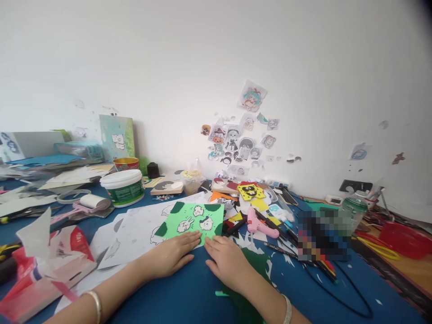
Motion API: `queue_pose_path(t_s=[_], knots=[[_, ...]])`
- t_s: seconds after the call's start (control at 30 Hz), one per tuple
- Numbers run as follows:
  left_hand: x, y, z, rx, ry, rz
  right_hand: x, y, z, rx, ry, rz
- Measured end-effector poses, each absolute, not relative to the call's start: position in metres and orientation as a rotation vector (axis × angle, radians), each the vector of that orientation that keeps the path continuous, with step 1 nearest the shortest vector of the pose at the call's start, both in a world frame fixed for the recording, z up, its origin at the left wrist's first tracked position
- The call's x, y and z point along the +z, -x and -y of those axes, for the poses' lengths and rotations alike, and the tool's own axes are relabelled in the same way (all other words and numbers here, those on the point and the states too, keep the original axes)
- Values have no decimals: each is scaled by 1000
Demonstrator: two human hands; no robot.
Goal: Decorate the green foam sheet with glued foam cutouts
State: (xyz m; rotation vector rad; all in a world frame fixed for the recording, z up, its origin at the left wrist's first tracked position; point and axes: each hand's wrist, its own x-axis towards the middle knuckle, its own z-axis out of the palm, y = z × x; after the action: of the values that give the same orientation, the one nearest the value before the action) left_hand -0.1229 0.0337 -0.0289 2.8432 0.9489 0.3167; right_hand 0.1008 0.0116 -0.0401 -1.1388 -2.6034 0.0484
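A bright green sheet of paper (192, 215) with dark green corner patches lies on the table, partly over white drawing sheets. Three white cartoon cut-outs (185, 225) are on it. My left hand (175, 253) rests flat on its lower edge, fingers stretched out. Beside it, my right hand (224, 256) lies with fingers extended on the lower right corner. Neither hand grips anything. Under my right forearm is a dark green paper piece (256, 270), partly hidden by the arm. A small green scrap (222, 293) sits close to that forearm.
A pink glue gun (259, 225) lies right of the sheet among paper scraps and pens. A white tub (123, 186) stands at the back left, a tissue pack (50, 270) at the front left. A black cable (340, 292) loops at the right. A glass jar (353, 211) stands beyond.
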Motion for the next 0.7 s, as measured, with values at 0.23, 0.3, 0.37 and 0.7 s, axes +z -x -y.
queue_pose_path(t_s=[0.23, 0.3, 0.37, 0.7], knots=[[-39, 126, -29, 265, -2856, -1144, -42, -101, -12, 87, 1139, 2554], [-38, 127, -27, 193, -2830, -1176, -41, -101, -11, 86, 1129, 2552], [-36, 128, -26, 152, -2818, -1169, -41, -101, -11, 81, 1126, 2549], [-32, 97, -27, 99, -2768, -1124, -47, -100, -16, 67, 1102, 2538]])
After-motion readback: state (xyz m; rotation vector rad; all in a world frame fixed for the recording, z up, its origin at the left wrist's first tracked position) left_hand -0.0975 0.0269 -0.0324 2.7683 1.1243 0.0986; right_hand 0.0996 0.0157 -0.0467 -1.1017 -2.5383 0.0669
